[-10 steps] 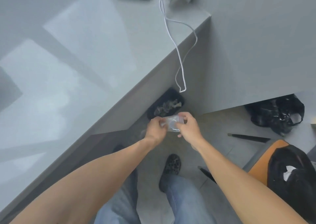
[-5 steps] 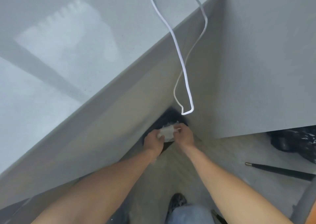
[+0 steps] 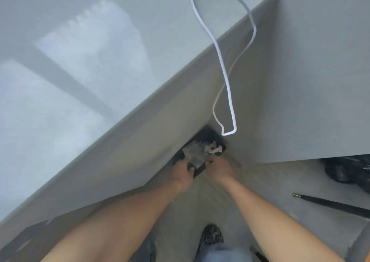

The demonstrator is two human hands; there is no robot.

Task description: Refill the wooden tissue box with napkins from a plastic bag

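Observation:
A crumpled clear plastic bag lies in the mouth of a black bin on the floor, in the corner under the counter. My left hand is at the bin's near rim with its fingers on the bag's lower edge and its thumb spread. My right hand is just right of the bag, fingertips at its edge; blur hides whether it grips. Crumpled paper sits in the bin behind the bag. No wooden tissue box or napkins are in view.
A grey counter fills the left, and its side panel drops to the bin. A white cable hangs in a loop just above the bin. A black rod and black bags lie on the floor at right. My shoe is below.
I have leaned further down toward the bin. Both hands went down from above the bin to its rim, and the tightly held bag now spreads out inside the bin's mouth.

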